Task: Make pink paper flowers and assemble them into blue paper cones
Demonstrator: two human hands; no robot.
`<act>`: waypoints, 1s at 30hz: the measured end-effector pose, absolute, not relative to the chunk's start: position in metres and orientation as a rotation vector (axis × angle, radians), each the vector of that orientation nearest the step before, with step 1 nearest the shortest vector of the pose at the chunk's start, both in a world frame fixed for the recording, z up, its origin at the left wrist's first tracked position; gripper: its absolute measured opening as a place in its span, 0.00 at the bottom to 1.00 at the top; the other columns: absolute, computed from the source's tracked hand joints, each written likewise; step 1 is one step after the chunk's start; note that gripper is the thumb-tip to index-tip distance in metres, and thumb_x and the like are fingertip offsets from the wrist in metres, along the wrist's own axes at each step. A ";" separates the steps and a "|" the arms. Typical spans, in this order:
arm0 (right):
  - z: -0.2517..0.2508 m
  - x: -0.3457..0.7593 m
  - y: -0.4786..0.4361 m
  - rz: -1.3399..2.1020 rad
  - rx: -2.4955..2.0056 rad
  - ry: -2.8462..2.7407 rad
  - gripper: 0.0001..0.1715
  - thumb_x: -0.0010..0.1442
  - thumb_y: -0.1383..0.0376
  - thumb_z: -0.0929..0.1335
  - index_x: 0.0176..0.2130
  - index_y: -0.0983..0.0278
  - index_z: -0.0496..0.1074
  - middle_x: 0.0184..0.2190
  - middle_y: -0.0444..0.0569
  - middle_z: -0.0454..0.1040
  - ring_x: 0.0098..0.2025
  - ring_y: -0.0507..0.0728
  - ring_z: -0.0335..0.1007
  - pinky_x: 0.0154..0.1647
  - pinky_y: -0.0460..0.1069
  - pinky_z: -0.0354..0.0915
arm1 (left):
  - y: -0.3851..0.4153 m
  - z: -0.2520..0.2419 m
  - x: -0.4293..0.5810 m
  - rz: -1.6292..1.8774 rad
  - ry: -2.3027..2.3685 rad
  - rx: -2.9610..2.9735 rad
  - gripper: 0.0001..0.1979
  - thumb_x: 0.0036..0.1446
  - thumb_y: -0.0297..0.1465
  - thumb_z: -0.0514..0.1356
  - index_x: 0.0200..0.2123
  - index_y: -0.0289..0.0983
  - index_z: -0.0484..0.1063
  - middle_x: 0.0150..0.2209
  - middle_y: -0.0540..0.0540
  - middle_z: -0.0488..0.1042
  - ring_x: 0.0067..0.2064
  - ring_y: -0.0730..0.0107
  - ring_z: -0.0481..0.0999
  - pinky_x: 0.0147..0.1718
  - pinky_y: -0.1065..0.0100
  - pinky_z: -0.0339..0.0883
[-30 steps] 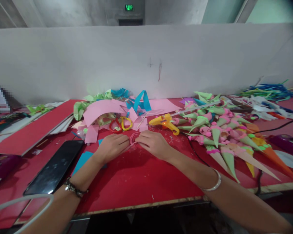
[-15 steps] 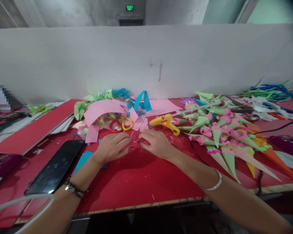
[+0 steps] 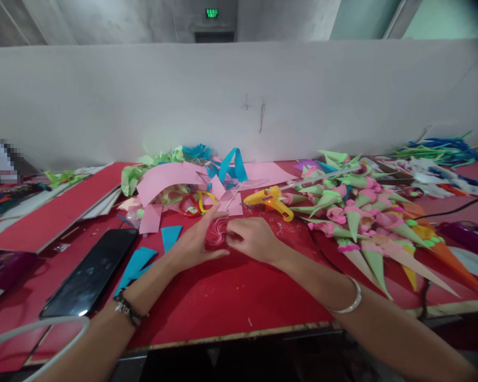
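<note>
A round swirl of thin pink strands (image 3: pixel 216 232) lies on the red tabletop between my hands. Spread wide, my left hand (image 3: pixel 197 241) curves around its left side, thumb and fingers apart. My right hand (image 3: pixel 253 236) is closed, its curled fingertips pinching at the swirl's right edge; the exact hold is hidden by the fingers. Several blue paper pieces (image 3: pixel 140 264) lie by my left forearm. Just beyond my hands are scissors (image 3: pixel 206 202) with red and yellow handles and a yellow glue gun (image 3: pixel 270 200) with a small light on.
A black phone (image 3: pixel 90 273) lies at left, near a red board (image 3: pixel 59 212). Pink paper (image 3: pixel 165 180) and green and blue scraps are heaped behind. Several small paper cones (image 3: pixel 352 217) in green, pink and orange are piled at right. A dark cord (image 3: pixel 318 246) runs past them.
My left hand has opened and spread, baring the pink swirl. It now overlaps the scissors' handles, and more of the blue paper shows. My right hand stays nearly in place.
</note>
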State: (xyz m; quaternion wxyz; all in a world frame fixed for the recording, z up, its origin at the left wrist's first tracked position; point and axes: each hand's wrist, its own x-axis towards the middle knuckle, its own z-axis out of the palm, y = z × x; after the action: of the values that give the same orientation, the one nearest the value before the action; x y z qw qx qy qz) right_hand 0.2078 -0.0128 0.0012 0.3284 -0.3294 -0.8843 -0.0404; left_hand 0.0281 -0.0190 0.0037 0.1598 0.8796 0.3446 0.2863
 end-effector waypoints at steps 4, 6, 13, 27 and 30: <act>0.002 0.207 -0.016 -0.092 -0.879 -2.340 0.08 0.52 0.66 0.63 0.23 0.64 0.65 0.20 0.42 0.71 0.22 0.48 0.62 0.23 0.44 0.47 | -0.021 0.002 0.031 0.816 0.962 2.458 0.43 0.48 0.33 0.59 0.59 0.40 0.33 0.53 0.40 0.61 0.51 0.62 0.64 0.48 0.62 0.61; 0.002 0.206 -0.017 -0.092 -0.884 -2.342 0.08 0.52 0.66 0.63 0.23 0.64 0.65 0.20 0.42 0.71 0.22 0.48 0.62 0.22 0.44 0.47 | -0.021 0.002 0.032 0.795 0.971 2.464 0.40 0.50 0.31 0.58 0.59 0.41 0.34 0.51 0.41 0.63 0.50 0.64 0.66 0.46 0.64 0.62; 0.002 0.204 -0.019 -0.073 -0.905 -2.334 0.07 0.51 0.65 0.64 0.24 0.65 0.67 0.20 0.43 0.71 0.22 0.49 0.62 0.22 0.44 0.46 | -0.022 0.002 0.032 0.837 1.007 2.532 0.43 0.45 0.35 0.61 0.59 0.40 0.38 0.46 0.43 0.67 0.46 0.64 0.69 0.43 0.65 0.63; 0.003 0.201 -0.023 0.066 -0.943 -2.278 0.09 0.49 0.64 0.64 0.21 0.65 0.67 0.17 0.42 0.68 0.19 0.48 0.58 0.21 0.44 0.46 | -0.022 0.000 0.032 0.811 1.043 2.543 0.39 0.44 0.30 0.60 0.57 0.41 0.44 0.42 0.46 0.69 0.41 0.66 0.71 0.38 0.67 0.65; 0.004 0.201 -0.024 0.095 -0.913 -2.277 0.09 0.49 0.65 0.64 0.20 0.65 0.66 0.16 0.42 0.67 0.19 0.47 0.57 0.21 0.44 0.46 | -0.021 0.000 0.031 0.794 1.107 2.515 0.39 0.43 0.30 0.60 0.57 0.41 0.44 0.42 0.47 0.69 0.40 0.67 0.71 0.36 0.69 0.65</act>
State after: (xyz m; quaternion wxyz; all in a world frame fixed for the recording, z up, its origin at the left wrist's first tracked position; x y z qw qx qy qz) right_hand 0.2015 -0.0238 0.0039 0.3366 -0.3502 -0.8733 0.0365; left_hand 0.0309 -0.0206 0.0001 0.1401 0.8706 0.3832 0.2748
